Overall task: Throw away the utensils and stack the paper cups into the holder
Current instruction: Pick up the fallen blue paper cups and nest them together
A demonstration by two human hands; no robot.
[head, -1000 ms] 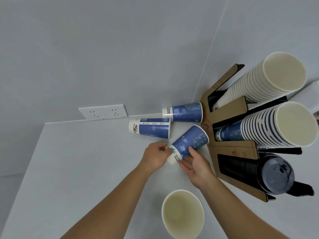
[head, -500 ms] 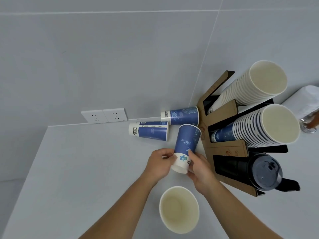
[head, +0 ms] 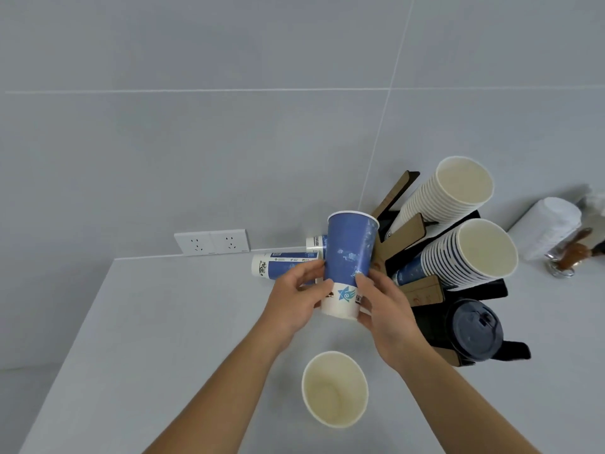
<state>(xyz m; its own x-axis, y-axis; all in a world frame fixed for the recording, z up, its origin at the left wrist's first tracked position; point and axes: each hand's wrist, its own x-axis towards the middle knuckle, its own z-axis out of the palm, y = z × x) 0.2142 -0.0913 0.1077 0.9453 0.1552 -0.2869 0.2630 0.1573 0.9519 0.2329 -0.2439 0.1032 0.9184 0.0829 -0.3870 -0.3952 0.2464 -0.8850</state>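
Blue cup (head: pixel 349 257) between both hands, beside holder (head: pixel 422 290).

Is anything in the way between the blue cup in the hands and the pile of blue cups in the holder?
Nothing visible blocks it. Both the left hand and right hand hold the blue cup up off the table, just left of the holder. The blue stack has an open, uncovered top.

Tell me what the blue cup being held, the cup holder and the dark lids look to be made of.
Blue cup: apparently paper, matte printed wall, thin rolled white rim. Cup holder: seems to be thin wood or fibreboard, flat brown panels with dark, possibly laser-cut, edges. Dark lids: likely plastic, smooth with a slight sheen and moulded sip detail. Left hand and right hand both grip the cup.
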